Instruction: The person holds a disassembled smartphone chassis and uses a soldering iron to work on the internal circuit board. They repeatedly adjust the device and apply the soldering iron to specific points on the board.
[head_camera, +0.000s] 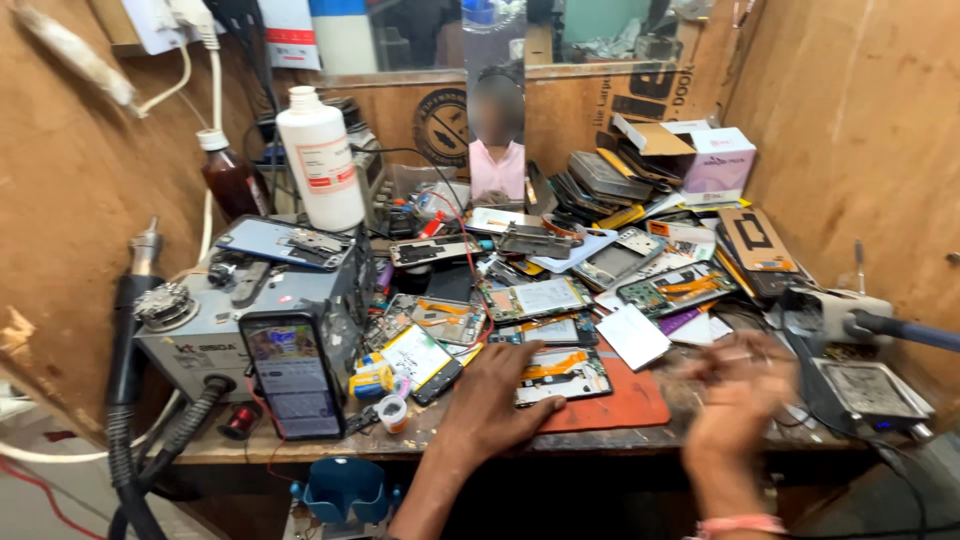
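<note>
An opened phone (562, 375) with its back cover off, showing an orange cable inside, lay on a red mat (625, 402) at the front of the desk (300, 445). Many other opened phones crowded behind it, and a white bottle (320, 160) stood on the left. The left hand (497, 392) rested flat, fingers released, touching the phone's edge. The right hand (738, 395) was blurred; I cannot tell its grip.

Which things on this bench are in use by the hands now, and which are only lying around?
In use:
- opened phone, touched by the left hand
- orange mat under it
- right hand, blurred, holding nothing that can be made out

Lying about:
- white bottle
- brown bottle
- lit phone leaning on the grey station
- pile of phone parts
</note>
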